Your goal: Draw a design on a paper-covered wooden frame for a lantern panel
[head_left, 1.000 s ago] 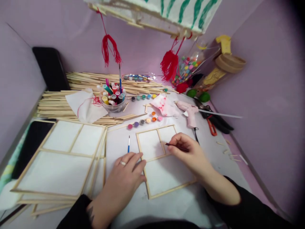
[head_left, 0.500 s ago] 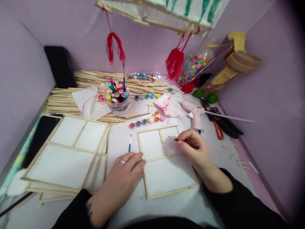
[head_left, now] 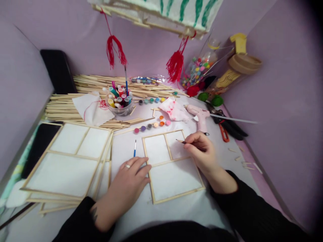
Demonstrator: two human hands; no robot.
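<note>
A flat frame of thin wooden sticks with white paper panels (head_left: 174, 183) lies in front of me, split into two small panes above one large pane. My right hand (head_left: 203, 151) pinches a dark pencil (head_left: 180, 141), its tip over the upper right pane; whether it touches the paper I cannot tell. Along the frame's left edge rests my left hand (head_left: 132, 178), a ring on one finger, its fingers stretched out and their tips on the stick. Just beyond that hand lies a small blue paintbrush (head_left: 135, 148).
Similar frames (head_left: 68, 171) are stacked at left. Behind are wooden sticks (head_left: 63, 107), a tub of markers (head_left: 120, 110), paint pots (head_left: 149, 126), a stained tissue (head_left: 174, 109) and a pink glue gun (head_left: 199, 116). Pliers (head_left: 232, 129) lie right. Red tassels (head_left: 176, 65) hang above.
The whole view has shifted slightly, so things appear farther left. My right hand still holds the pencil over the upper right pane, and my left hand stays at the frame's edge.
</note>
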